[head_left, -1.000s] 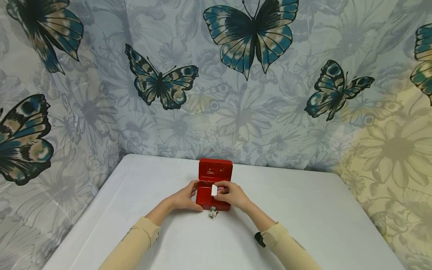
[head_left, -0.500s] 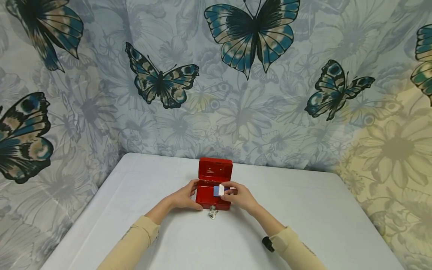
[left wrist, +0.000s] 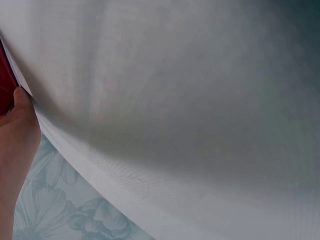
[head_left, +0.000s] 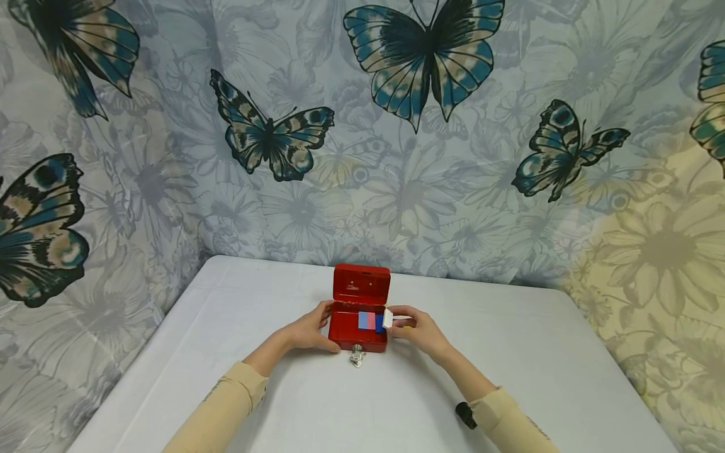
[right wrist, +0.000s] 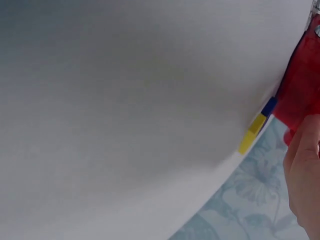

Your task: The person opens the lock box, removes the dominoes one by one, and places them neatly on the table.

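An open red cash box [head_left: 342, 330] with its lid raised sits on the white table. My left hand [head_left: 308, 328] grips its left side, thumb near the front corner, fingers toward the back. My right hand [head_left: 421, 330] pinches a small white rectangular piece [head_left: 387, 318] at the right rim. Left of that piece, a flat strip with light blue, pink and dark blue sections [head_left: 370, 320] shows inside the box. In the right wrist view a blue and yellow strip [right wrist: 257, 126] juts out past the box's side, beside my hand. Whether these are one piece I cannot tell.
A metal lock with small keys [head_left: 357, 357] hangs at the box's front. The white tabletop [head_left: 255, 283] extends around the box. Butterfly-patterned cloth [head_left: 396, 207] covers the walls behind. A black device [head_left: 466, 415] sits by my right sleeve.
My right hand has moved right with the white piece, from over the box to its right rim. Light blue, pink and dark blue sections have come into view. My left hand stays put.
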Tool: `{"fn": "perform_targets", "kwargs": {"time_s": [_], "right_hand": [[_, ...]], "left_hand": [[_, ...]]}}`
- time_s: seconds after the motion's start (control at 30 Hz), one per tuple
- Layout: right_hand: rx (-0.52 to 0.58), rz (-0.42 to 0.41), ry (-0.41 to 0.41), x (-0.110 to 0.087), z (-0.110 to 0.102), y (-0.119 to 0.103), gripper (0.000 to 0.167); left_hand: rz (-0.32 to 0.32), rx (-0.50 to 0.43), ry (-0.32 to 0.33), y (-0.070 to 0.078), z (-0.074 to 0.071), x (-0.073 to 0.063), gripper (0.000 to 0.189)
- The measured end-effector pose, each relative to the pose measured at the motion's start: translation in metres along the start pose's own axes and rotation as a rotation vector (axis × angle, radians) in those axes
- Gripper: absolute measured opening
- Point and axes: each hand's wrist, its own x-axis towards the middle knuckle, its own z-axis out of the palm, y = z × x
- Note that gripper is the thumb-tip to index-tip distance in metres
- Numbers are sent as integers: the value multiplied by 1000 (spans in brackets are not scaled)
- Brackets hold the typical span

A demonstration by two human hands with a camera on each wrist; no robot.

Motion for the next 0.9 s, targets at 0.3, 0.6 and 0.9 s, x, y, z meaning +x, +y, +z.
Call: {"fn": "perform_targets", "kwargs": {"time_s": [0.3,0.6,0.9], "right_hand": [[-29,14,9,-5,-19,13,44],[-57,14,22,-9,-33,28,48],[-135,34,30,-7,-48,35,49]], "left_hand": [[-11,5,0,1,1,1,103],[8,-8,8,0,1,0,101],[-10,14,18,1,1,-1,101]]}}
